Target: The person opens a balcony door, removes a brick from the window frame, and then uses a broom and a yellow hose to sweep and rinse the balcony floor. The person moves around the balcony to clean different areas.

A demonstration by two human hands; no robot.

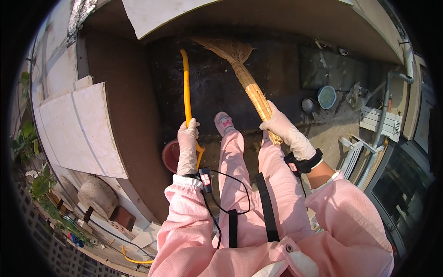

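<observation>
My left hand (188,147), in a whitish thin glove, is closed around a yellow hose (187,86) whose end points away from me over the dark, wet-looking floor (214,93). In my right hand (287,130), gloved the same way, is the bound handle of a straw broom (258,95). The broom's bristles (235,50) lie at the far side, to the right of the hose end. More of the hose hangs below my left hand, beside a reddish bucket (170,156) that my forearm and hand partly hide.
A pale blue basin (326,97) and a round grey vessel (307,105) are on the right. Nearby are a white slatted panel (380,123) and a grey pipe (384,107). A low wall with white slabs (81,130) runs along the left. My shoe (223,122) is between hose and broom.
</observation>
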